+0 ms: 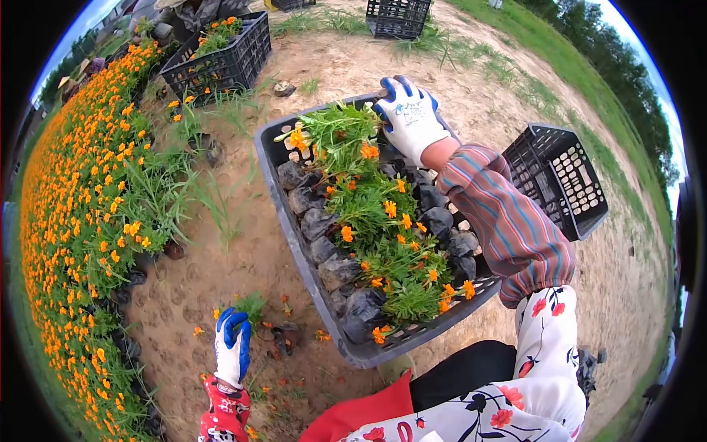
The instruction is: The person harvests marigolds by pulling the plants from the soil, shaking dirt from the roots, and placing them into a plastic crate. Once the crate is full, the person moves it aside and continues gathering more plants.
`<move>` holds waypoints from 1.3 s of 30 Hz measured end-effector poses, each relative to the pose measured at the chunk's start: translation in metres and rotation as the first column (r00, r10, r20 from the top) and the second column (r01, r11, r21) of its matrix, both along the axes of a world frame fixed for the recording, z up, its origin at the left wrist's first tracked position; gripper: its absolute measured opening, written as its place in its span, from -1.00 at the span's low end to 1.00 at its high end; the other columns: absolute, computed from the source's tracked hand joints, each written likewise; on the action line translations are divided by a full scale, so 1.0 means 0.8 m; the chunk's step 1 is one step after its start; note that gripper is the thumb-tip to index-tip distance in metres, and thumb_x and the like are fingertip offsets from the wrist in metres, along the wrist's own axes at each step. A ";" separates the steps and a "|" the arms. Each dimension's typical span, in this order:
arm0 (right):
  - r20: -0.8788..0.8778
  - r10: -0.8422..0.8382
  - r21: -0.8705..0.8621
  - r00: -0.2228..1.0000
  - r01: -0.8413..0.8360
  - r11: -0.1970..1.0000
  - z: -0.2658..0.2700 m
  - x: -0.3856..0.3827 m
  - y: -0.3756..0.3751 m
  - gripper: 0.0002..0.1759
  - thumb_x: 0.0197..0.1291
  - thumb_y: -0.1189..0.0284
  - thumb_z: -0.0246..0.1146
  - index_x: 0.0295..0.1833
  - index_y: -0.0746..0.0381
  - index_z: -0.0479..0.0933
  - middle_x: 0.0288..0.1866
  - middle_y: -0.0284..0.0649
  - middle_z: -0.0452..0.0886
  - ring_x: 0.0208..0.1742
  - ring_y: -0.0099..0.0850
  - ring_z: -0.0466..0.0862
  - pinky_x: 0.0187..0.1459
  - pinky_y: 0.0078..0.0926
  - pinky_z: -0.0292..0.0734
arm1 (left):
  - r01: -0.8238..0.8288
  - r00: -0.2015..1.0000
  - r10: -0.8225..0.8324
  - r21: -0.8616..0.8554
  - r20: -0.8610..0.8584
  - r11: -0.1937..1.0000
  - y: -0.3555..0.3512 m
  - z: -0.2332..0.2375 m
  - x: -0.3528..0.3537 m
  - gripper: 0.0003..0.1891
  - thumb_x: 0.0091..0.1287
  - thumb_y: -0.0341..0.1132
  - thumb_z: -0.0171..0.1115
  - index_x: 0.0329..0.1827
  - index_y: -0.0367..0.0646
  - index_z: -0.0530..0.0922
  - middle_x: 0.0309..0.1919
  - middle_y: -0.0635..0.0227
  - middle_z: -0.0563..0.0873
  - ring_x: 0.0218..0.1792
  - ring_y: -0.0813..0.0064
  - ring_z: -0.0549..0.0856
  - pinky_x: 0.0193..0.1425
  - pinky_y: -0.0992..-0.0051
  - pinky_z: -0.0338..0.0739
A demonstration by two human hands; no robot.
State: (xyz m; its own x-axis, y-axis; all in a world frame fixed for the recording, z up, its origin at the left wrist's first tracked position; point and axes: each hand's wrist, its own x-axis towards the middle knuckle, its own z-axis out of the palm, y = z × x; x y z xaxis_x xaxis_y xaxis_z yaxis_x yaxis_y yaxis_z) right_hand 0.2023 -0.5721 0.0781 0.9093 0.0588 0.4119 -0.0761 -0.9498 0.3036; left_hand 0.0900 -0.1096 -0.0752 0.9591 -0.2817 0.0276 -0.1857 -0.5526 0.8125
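A black plastic crate [303,259] stands tilted across the middle of the head view, holding marigold plants [375,214] with orange flowers, their roots in black plastic bags [339,272]. My right hand [409,119], in a white and blue glove, grips the crate's far rim, fingers curled over it. Low on the left, my left hand [233,348], gloved alike, is near the ground with its fingers bent closed. Green leaves [251,305] show just beyond those fingers; what lies inside them is hidden. Beside it a dark bagged clump [286,339] rests on the soil.
A dense bed of marigolds [81,236] runs along the left. Another crate [221,59] with plants stands at the upper left, a black crate [556,180] at the right, and one more [398,16] at the top. Sandy soil [184,295] lies between.
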 end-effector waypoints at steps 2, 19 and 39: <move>-0.135 -0.019 -0.130 0.991 0.002 0.992 -0.053 0.026 -0.008 -0.53 0.01 0.35 0.20 0.10 0.19 0.46 0.33 -0.07 0.27 0.39 -0.11 0.21 0.32 -0.07 0.10 | -0.006 1.000 0.006 0.019 -0.016 1.000 0.006 -0.015 -0.006 -0.79 0.24 -0.38 0.21 -0.07 -0.19 0.55 0.06 0.11 0.51 0.18 0.15 0.45 0.25 0.31 0.32; -0.387 -0.016 0.304 0.922 0.144 0.942 -0.294 0.129 -0.158 -0.11 -0.22 0.63 0.14 0.40 0.22 0.12 0.40 -0.05 0.19 0.43 -0.15 0.15 0.41 -0.36 0.02 | 0.246 0.869 0.012 0.453 -0.495 0.857 0.210 0.023 -0.141 -0.67 0.26 -0.01 0.13 -0.16 -0.09 0.53 -0.15 0.15 0.57 -0.05 0.10 0.54 0.02 0.23 0.43; -0.218 0.438 0.316 0.872 -0.362 0.877 -0.093 -0.078 0.220 -0.29 0.08 0.20 0.36 0.30 0.27 0.31 0.39 0.13 0.06 0.34 -0.01 0.18 0.30 -0.07 0.23 | -0.895 -0.279 0.932 0.288 0.233 -0.340 0.736 -0.256 -0.325 -0.20 0.01 0.24 0.27 0.28 -0.01 0.37 0.23 0.33 0.48 0.32 0.30 0.32 0.36 0.11 0.10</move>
State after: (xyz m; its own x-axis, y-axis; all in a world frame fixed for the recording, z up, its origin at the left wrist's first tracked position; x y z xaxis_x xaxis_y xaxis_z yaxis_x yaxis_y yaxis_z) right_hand 0.1396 -0.3963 0.0041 0.9075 0.3690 0.2007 0.3773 -0.9261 -0.0034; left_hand -0.1700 0.4793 -0.2800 -0.0062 0.9858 0.1679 0.8286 -0.0890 0.5528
